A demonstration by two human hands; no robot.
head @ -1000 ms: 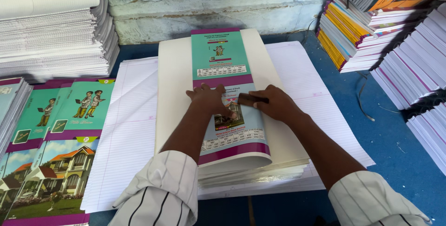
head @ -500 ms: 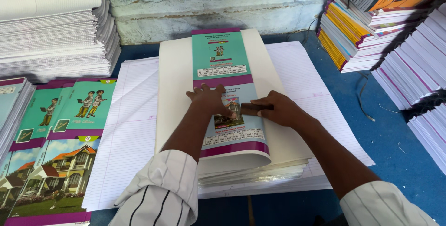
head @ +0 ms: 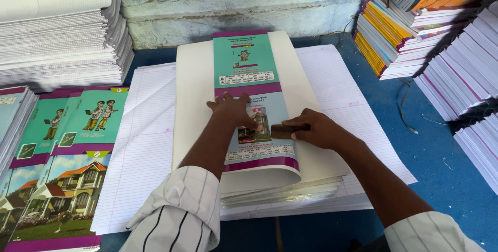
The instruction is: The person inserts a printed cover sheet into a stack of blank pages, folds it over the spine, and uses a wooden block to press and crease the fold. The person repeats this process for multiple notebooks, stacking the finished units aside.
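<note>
- Head view: a person's left hand [head: 234,109] lies flat, fingers spread and open, pressing on a printed cover sheet [head: 252,99] of teal, purple and pale blue (a cartoon figure above, a house picture below).
- The right hand [head: 316,129] has its fingers closed around a small dark block [head: 288,129], held against the cover just right of the house picture and close to the left hand's fingertips.
- The cover sheet lies lengthwise on a cream stack of folded sheets [head: 301,127] at the middle of the blue tabletop [head: 446,148], its near end curling over the stack's front edge.
- Beneath the stack, large ruled white sheets [head: 150,138] spread toward both sides of the tabletop.
- Along the left edge lie more printed covers [head: 78,143] showing children and a house, overlapping one another.
- At the far left corner stands a tall pile of white paper [head: 57,34]; at the far right corner and down the right edge stand piles of finished notebooks [head: 415,29], spines in yellow, purple and orange.
- Both forearms come out of striped white sleeves [head: 181,215] rolled at the cuff.
</note>
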